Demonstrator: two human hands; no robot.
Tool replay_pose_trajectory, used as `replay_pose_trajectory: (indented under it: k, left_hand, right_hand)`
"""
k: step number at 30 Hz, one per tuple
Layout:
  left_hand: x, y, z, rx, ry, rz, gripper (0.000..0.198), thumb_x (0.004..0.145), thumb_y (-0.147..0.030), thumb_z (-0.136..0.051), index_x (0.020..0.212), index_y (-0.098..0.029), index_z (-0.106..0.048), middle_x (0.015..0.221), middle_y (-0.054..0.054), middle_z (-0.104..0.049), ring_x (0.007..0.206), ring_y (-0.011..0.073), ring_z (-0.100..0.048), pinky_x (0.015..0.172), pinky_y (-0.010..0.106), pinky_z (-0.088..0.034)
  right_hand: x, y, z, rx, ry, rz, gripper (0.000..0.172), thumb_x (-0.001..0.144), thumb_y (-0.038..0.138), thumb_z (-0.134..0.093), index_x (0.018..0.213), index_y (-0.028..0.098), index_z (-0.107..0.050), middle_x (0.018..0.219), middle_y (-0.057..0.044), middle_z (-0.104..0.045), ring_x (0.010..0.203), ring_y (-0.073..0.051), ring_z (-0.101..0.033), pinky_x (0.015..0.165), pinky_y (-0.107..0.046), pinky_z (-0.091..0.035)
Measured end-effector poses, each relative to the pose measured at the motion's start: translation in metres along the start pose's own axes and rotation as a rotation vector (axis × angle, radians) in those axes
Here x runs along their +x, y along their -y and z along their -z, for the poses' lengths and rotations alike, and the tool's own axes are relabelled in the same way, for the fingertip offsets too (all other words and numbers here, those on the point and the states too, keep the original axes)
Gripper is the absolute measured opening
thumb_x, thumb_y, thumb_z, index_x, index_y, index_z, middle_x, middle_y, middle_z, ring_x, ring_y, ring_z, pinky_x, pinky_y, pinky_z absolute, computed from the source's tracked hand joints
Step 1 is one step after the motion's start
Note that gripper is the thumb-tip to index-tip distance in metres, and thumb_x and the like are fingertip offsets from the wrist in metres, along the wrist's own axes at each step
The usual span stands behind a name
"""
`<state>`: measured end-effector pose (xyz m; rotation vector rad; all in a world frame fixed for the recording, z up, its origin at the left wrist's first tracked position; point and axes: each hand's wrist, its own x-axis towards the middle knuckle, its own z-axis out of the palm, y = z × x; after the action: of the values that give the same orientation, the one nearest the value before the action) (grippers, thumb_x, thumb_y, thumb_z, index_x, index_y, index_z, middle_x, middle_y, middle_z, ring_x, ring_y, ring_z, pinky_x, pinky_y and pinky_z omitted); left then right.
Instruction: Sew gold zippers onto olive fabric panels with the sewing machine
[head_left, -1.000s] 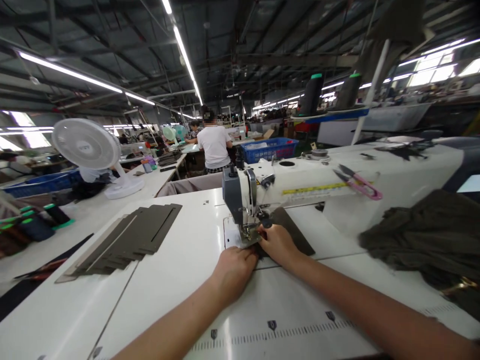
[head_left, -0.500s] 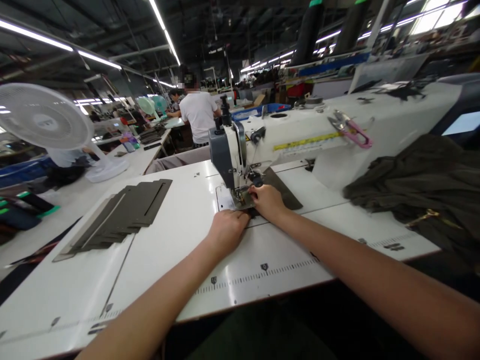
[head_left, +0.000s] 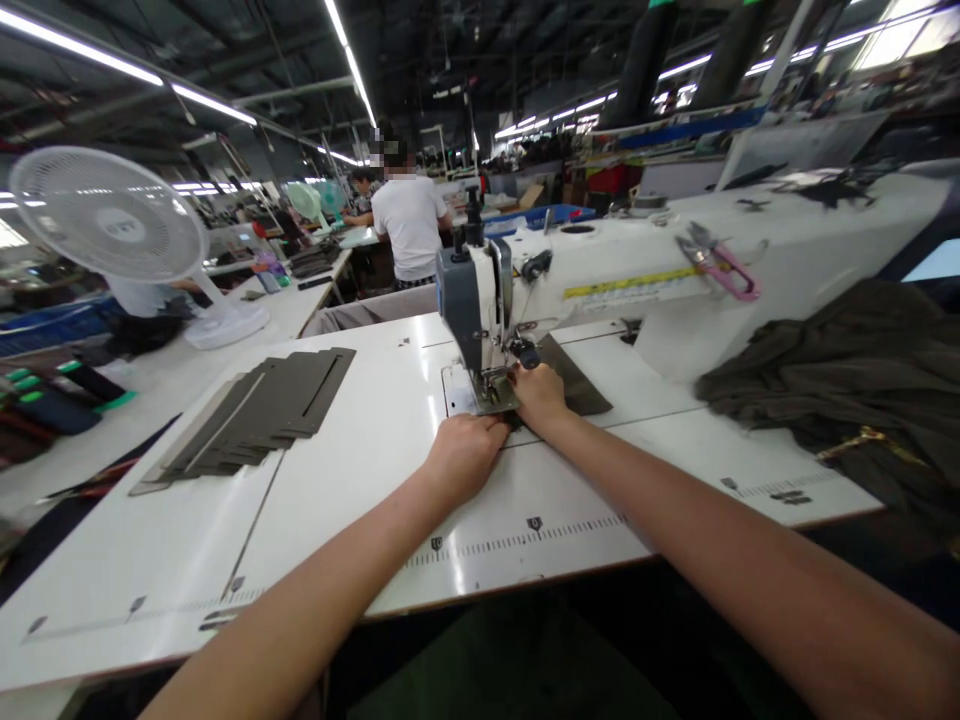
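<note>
A white sewing machine stands on the white table, its needle head above a dark fabric piece. My left hand lies just in front of the needle plate, fingers curled down on the fabric's near edge. My right hand sits to the right of the presser foot, fingers pressed onto the same dark fabric piece. Much of the fabric is hidden under both hands.
A stack of dark slotted pieces lies on the table at left. A heap of dark olive cloth fills the right side. Pink thread snips rest on the machine arm. A white fan stands at left; a person in white works beyond.
The view tilted down and the table's front edge came into sight. Both hands stayed at the needle on the dark fabric, with only slight shifts.
</note>
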<state>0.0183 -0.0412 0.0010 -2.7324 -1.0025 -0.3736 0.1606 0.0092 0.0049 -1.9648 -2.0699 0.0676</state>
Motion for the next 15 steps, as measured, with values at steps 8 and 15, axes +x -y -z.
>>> replay_pose_trajectory:
  k: [8,15]
  left_hand:
    - [-0.031,0.0,0.009,-0.103,-0.155,0.195,0.029,0.084,-0.028,-0.051,0.108,-0.013,-0.052,0.108,0.013,-0.059,0.095,0.024,-0.057,0.08,0.039,-0.05]
    - [-0.013,0.008,-0.002,-0.095,-0.127,-0.006,0.024,0.088,-0.015,-0.04,0.102,-0.011,-0.06,0.11,0.014,-0.062,0.097,0.0213,-0.061,0.083,0.036,-0.052]
  right_hand:
    - [-0.051,-0.034,-0.001,0.233,-0.149,0.51,0.017,0.082,0.017,-0.051,0.091,0.017,-0.066,0.109,-0.006,-0.062,0.105,-0.017,-0.053,0.093,-0.03,-0.04]
    - [-0.056,-0.039,-0.011,0.33,-0.254,0.69,0.024,0.085,0.009,-0.044,0.092,0.012,-0.067,0.101,-0.01,-0.066,0.101,-0.02,-0.058,0.093,-0.032,-0.043]
